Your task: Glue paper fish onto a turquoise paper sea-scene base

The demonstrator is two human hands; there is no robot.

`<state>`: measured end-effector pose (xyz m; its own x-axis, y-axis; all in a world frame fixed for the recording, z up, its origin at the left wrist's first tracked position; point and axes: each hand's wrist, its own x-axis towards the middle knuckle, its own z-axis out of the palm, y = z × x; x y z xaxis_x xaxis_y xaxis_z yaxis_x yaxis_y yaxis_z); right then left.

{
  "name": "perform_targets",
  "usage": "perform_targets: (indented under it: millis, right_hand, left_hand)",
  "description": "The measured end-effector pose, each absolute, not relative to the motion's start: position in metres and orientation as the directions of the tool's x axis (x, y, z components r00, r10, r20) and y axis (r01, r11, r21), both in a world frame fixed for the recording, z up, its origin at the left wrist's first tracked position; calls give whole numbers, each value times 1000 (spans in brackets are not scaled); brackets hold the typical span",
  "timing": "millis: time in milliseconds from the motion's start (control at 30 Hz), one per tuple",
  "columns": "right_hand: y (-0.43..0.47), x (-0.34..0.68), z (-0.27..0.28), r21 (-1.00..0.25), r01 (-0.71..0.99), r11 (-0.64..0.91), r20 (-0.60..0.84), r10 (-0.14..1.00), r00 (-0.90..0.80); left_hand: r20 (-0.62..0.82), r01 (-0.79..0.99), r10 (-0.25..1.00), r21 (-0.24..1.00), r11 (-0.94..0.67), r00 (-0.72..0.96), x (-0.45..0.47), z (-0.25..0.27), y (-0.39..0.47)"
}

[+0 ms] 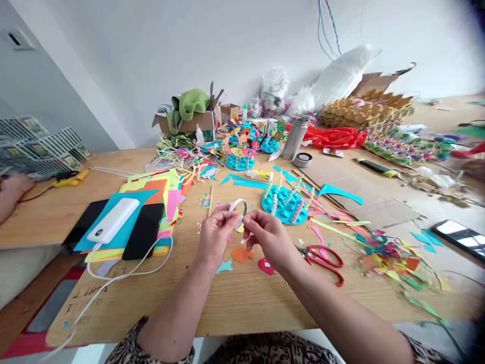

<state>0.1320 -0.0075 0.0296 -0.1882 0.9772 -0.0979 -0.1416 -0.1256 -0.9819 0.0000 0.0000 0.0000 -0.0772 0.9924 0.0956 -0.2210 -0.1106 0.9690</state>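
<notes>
A narrow roll of white tape (239,205) stands up between my hands, above the table. My left hand (216,233) pinches its lower left side. With thumb and forefinger together, my right hand (268,233) grips the roll's lower right edge, perhaps at the tape's end. Under the hands lie an orange paper fish shape (241,255), a light blue paper star (225,266) and a red paper piece (265,266) with a white patch on it. Red-handled scissors (324,260) rest to the right, blades partly behind my right hand.
Behind the hands stands a blue base (285,205) with twisted stems. A glue bottle (260,175), steel flask (295,139) and grey tape roll (302,160) are farther back. Coloured paper, a white power bank (113,220) and a phone (144,231) lie left; paper scraps (394,255) lie right.
</notes>
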Motion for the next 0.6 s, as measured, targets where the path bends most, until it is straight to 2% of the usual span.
perform_targets:
  millis: [200, 333, 467, 600]
  right_hand:
    - [1, 149, 39, -995, 89, -37, -58, 966, -253]
    - [13, 165, 48, -966, 257, -25, -98, 956, -277]
    - [23, 183, 43, -881, 465, -84, -277, 890, -363]
    - [30, 193, 25, -713, 699, -52, -448, 800, -399]
  left_hand:
    - [246, -59, 959, 965, -256, -138, 6, 9, -4]
    - [190, -130, 970, 969, -210, -155, 7, 11, -5]
    - [172, -192, 953, 956, -223, -250, 2, 12, -1]
    - [196, -214, 945, 943, -255, -261, 1, 13, 1]
